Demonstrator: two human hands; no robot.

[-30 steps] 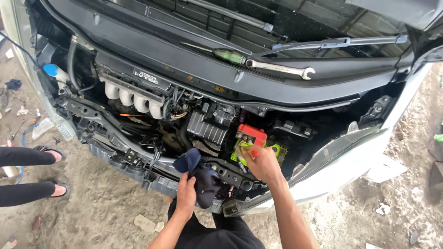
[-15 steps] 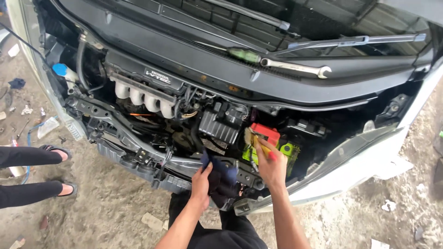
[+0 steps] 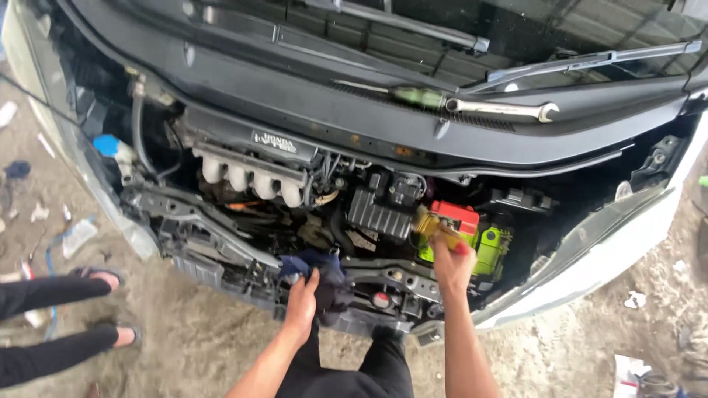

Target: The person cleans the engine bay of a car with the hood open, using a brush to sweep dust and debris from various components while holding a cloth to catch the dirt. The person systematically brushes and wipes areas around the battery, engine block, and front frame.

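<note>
I look down into an open car engine bay. My left hand (image 3: 302,302) grips a dark blue rag (image 3: 324,276) pressed on the front crossmember (image 3: 398,269). My right hand (image 3: 450,262) reaches to the bright green battery (image 3: 493,247) with its red terminal cover (image 3: 457,216) and holds a yellowish tool (image 3: 431,225) against it. A silver intake manifold (image 3: 251,177) lies to the left under a black engine cover.
A green-handled screwdriver (image 3: 417,96) and a steel wrench (image 3: 505,110) rest on the cowl under the wiper (image 3: 582,63). Another person's legs in sandals (image 3: 96,276) are at the left on the dirt ground. A white fender (image 3: 590,273) runs along the right.
The view has shifted slightly. My left hand with the rag has stayed on the front crossmember, and my right hand has stayed at the battery, with the yellowish tool now visible.
</note>
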